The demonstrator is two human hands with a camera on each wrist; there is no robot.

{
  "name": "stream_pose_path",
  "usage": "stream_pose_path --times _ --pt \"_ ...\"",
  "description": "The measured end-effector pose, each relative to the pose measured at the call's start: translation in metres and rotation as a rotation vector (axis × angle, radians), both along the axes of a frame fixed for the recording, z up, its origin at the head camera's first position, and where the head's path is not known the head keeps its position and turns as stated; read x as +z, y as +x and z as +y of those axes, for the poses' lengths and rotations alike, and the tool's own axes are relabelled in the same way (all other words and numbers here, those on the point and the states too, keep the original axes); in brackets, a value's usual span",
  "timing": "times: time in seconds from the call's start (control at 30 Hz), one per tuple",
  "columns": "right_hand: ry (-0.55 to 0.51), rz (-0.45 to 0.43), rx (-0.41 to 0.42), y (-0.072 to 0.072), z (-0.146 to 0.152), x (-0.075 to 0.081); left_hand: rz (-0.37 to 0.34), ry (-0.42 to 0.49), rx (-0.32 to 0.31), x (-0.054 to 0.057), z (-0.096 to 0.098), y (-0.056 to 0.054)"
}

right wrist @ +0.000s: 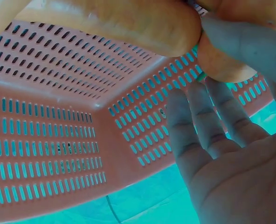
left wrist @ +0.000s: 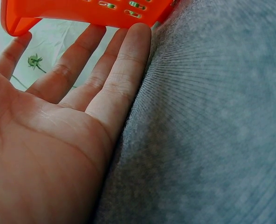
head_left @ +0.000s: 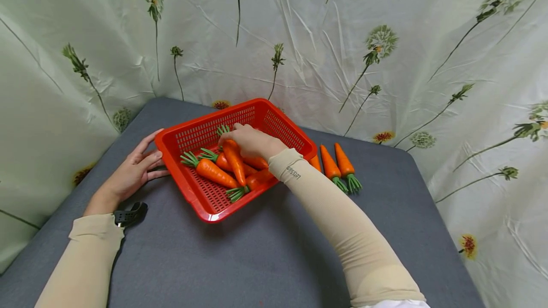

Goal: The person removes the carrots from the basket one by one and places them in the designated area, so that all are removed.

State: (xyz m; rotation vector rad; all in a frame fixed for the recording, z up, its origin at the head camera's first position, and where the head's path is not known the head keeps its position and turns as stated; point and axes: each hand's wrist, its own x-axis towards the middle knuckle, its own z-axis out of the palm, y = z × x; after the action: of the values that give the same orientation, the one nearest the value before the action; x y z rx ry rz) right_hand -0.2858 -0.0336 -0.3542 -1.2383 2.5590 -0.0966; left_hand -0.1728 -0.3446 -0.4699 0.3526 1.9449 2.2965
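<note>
One carrot, mostly out of sight behind basket and right sleeve.

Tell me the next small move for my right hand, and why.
I'd probably lift the carrot pinched by your right hand clear of the basket: it lies on top of other carrots, your left hand touches the basket's side, and more carrots lie beside the basket on the table.
</note>
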Motion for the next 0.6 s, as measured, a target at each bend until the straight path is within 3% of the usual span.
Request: stream_pose_path --times 0.33,0.6 --pt "0.042 0.045 0.005 0.0010 0.0000 0.0018 0.000 0.005 -0.005 0.0002 0.0002 -0.0001" --pt "0.048 0.046 0.016 -0.0061 0.0025 0.0018 -0.009 -0.001 0.002 0.0001 0.0005 0.0001"
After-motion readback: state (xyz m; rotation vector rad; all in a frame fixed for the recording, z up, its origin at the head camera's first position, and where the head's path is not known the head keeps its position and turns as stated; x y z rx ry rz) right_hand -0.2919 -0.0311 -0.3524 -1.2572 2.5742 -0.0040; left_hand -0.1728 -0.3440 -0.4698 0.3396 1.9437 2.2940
